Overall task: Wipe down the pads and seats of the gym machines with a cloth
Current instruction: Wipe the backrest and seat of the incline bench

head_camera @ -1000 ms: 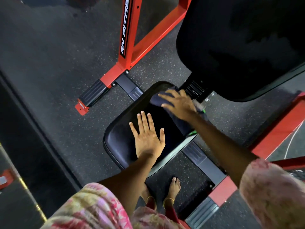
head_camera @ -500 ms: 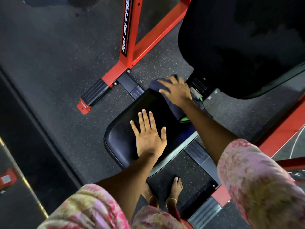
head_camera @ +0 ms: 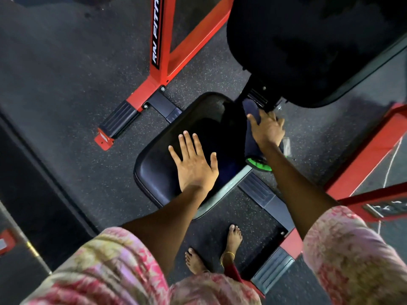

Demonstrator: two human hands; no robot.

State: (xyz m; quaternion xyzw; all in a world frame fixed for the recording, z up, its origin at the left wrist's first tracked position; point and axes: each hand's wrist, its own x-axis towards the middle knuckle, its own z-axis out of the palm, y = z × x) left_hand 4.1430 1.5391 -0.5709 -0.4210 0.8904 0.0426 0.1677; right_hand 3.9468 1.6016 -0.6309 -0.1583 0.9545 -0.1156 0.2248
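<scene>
Seat [head_camera: 193, 133]: black padded cushion of a red-framed gym machine, set low above the floor; glossy near the front-left corner, in deep shadow toward the back.
Cloth [head_camera: 251, 137]: dark blue, bunched, with a bright green trim at its near end; lies at the seat's right rear edge, just below the hinge bracket [head_camera: 257, 97] that joins seat and back pad.
Right hand [head_camera: 267, 128]: lies on top of the cloth, fingers extended and slightly splayed, pressing it down; whether any fingertip curls under the fabric cannot be told.
Left hand [head_camera: 193, 166]: flat on the front half of the seat, fingers spread, palm down, holding nothing; reads as a brace.
Back pad [head_camera: 308, 45]: large black cushion, tilted, overhanging the rear of the seat; apart from both hands.
Change: half a second ago the right hand and cloth sat at the seat's far-left rear corner; they now stand further right, at the edge beside the bracket. The left hand has kept its place.
Meaning for the task: the stroke has swept across the rear strip of the seat, so that band is probably done; the middle and front, including the patch under the left hand, look still to be wiped.
Next call: judged, a return pass toward the front, with the left hand lifted clear; afterwards the back pad.
Risk: the cloth's trim hangs off the seat edge and could snag on the bracket.
Surroundings: speckled rubber floor [head_camera: 66, 84]; red frame [head_camera: 160, 62]; bare feet [head_camera: 233, 238] below the seat.
</scene>
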